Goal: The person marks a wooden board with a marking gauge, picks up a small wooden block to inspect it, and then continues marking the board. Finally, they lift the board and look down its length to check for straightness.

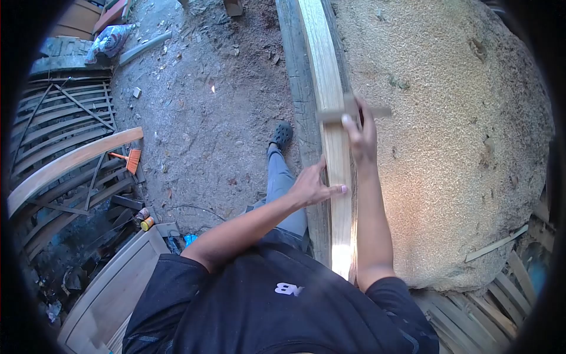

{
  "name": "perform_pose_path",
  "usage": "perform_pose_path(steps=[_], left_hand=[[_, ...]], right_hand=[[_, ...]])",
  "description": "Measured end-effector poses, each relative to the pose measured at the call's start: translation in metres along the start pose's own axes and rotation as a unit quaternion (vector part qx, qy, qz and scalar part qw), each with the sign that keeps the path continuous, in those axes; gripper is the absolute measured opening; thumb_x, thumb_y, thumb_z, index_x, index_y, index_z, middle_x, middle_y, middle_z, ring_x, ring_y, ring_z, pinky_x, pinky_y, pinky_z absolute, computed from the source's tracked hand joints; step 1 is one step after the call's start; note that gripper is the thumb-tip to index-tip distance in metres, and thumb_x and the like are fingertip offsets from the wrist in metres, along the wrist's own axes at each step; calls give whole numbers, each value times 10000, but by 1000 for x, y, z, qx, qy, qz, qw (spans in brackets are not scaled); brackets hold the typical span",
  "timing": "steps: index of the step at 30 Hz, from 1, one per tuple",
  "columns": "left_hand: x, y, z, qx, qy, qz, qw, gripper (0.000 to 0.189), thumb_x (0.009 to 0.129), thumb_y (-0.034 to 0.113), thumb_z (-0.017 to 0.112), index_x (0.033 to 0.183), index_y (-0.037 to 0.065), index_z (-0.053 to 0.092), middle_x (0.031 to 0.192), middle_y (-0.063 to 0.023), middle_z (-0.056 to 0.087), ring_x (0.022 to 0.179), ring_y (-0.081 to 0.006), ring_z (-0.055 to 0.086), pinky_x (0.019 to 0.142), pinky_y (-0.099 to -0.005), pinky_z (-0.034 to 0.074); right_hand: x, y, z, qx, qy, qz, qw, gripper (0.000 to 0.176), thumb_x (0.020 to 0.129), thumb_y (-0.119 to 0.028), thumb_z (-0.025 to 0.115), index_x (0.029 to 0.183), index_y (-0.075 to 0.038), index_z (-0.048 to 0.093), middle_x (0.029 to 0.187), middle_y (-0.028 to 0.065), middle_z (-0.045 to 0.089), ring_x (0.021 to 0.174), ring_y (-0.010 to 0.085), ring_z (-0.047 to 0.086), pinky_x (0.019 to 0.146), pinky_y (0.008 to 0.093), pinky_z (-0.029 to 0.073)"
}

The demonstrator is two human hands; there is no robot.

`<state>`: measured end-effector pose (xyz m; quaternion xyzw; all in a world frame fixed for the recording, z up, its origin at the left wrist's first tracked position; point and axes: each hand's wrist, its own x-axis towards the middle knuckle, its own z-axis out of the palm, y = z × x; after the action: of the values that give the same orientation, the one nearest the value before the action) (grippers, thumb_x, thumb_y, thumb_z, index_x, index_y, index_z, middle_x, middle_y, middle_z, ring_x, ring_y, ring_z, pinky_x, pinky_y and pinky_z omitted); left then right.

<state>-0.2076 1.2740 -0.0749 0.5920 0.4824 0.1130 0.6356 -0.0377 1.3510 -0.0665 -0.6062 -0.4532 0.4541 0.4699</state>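
A long pale wooden beam lies lengthwise in front of me on a weathered timber. My left hand grips the beam partway along, thumb on its top face and fingers at its left side. Farther up, my right hand holds a wooden marking gauge, slightly blurred. The gauge's bar crosses over the beam and sticks out past its right edge; its block sits near that edge, partly covered by my fingers.
A large sawdust heap rises to the right, with wood strips by it. Leftward are a curved board, an orange brush, a yellow can and a wooden panel. Dirt ground lies between.
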Motion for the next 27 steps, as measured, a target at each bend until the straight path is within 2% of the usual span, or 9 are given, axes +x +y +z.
perform_pose_path(steps=[2,4,7,8,10,12,19,23,27], left_hand=[[1,-2,1,6,-7,-18,1000,1008,746,511,872,1472,-35,435,1245,-306,678,1189,-443,655,1065,-491,490],[2,-4,-2,27,-20,-11,999,1038,741,525,872,1490,-27,411,1254,-304,674,1188,-449,652,1058,-499,489],[3,-6,-3,36,-25,-3,999,1097,743,536,867,1528,-27,348,1262,-294,672,1187,-449,652,1055,-501,491],[2,-2,-5,39,-27,-4,999,1097,743,536,867,1528,-27,348,1262,-294,672,1187,-449,652,1055,-501,491],[5,7,-9,16,-61,-45,997,1158,738,549,867,1555,-33,288,1244,-310,670,1201,-449,644,1064,-496,484],[11,-5,-8,10,-82,-52,995,1175,736,554,867,1559,-38,274,1246,-319,663,1211,-452,637,1070,-494,480],[9,4,-13,7,-112,-100,989,1194,738,560,866,1569,-37,250,1319,-330,620,1254,-466,605,1095,-489,465],[12,7,-19,6,-116,-82,990,1197,742,544,865,1583,-23,230,1329,-315,623,1264,-467,599,1106,-490,457],[27,16,-37,-48,-14,-13,999,1160,749,508,861,1579,-27,252,1298,-314,643,1218,-466,628,1077,-496,481]], right_hand=[[63,-12,15,12,-3,0,1000,689,882,-199,619,1542,-94,453,1550,207,467,1422,341,469,1222,481,339],[112,-17,26,43,-13,54,998,682,897,-248,646,1531,-71,467,1467,170,529,1357,307,503,1188,429,354],[90,-19,21,18,-9,-10,1000,693,887,-233,660,1532,-72,465,1464,174,532,1367,303,499,1191,429,352],[69,-5,15,-9,-9,-29,1000,683,889,-200,614,1550,-145,452,1534,212,484,1419,356,473,1221,478,339],[24,-10,6,15,-12,22,1000,693,883,-209,621,1552,-151,451,1529,204,494,1428,354,466,1231,476,325],[39,-9,8,17,-15,31,999,701,878,-220,628,1552,-147,451,1526,200,498,1427,356,467,1232,477,323],[183,-23,38,53,-23,43,997,725,870,-286,635,1550,-118,451,1529,213,487,1432,369,457,1217,494,337],[94,-29,19,33,-11,98,995,738,890,-279,646,1567,-86,426,1562,219,460,1477,365,405,1242,468,288],[16,-22,-2,35,-15,126,991,712,911,-277,639,1556,-56,432,1565,207,462,1476,354,414,1248,477,272]])
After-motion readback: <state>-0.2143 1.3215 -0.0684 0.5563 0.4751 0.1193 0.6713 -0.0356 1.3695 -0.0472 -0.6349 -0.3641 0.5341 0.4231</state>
